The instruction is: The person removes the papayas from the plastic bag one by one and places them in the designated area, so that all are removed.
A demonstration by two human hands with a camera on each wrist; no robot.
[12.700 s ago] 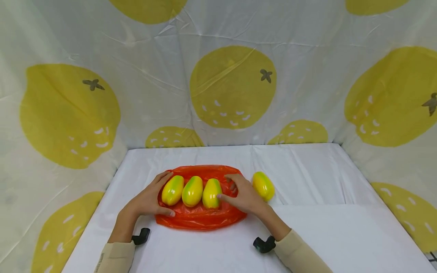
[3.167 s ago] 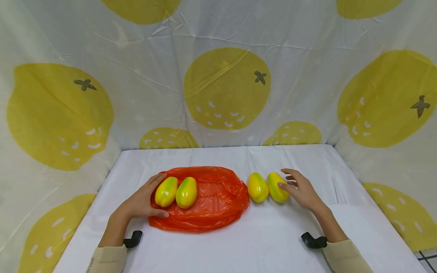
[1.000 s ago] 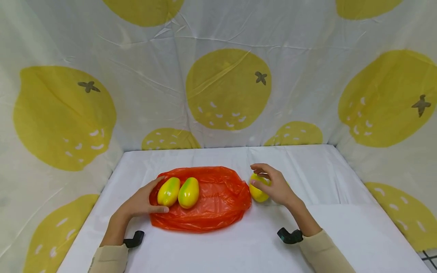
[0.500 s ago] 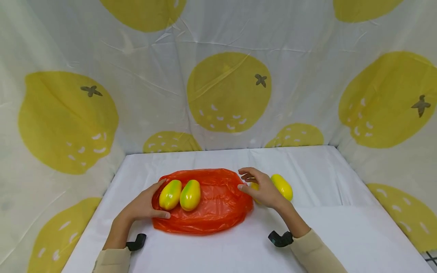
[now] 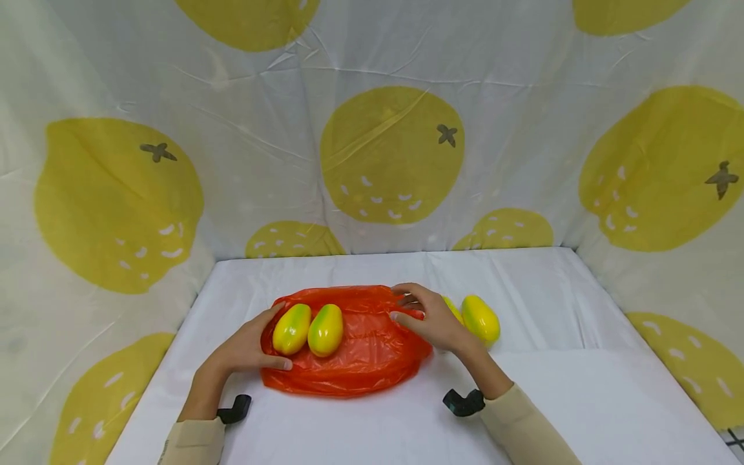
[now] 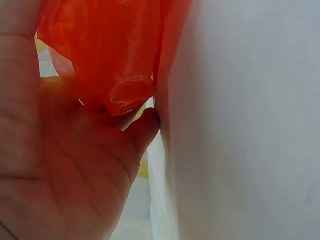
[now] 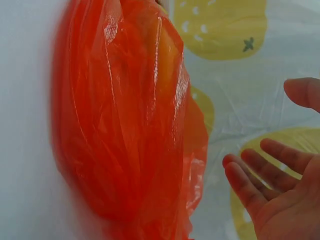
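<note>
Reaching in from the near side, your arms angle inward over the white worktop (image 5: 581,394), their beige sleeves (image 5: 194,440) ending short of the wrists. Your left hand (image 5: 250,345) cups the left end of the red bag (image 5: 372,349), fingers curved round to its far rim and thumb laid along the near one, so it holds the plastic there. Your right hand (image 5: 433,320) hovers at the bag's right end with the palm turned inward; its fingers are loosely spread, the thumb stands well apart from them, and it grips nothing. The right wrist view shows that hand apart from the plastic.

Inside the bag, toward your left hand, two yellow-green fruits (image 5: 325,330) lie side by side. Beyond your right hand, on the worktop to the right of the bag, you have a yellow fruit (image 5: 480,320) in plain sight and a second one (image 5: 454,310) partly hidden behind your fingers.
</note>
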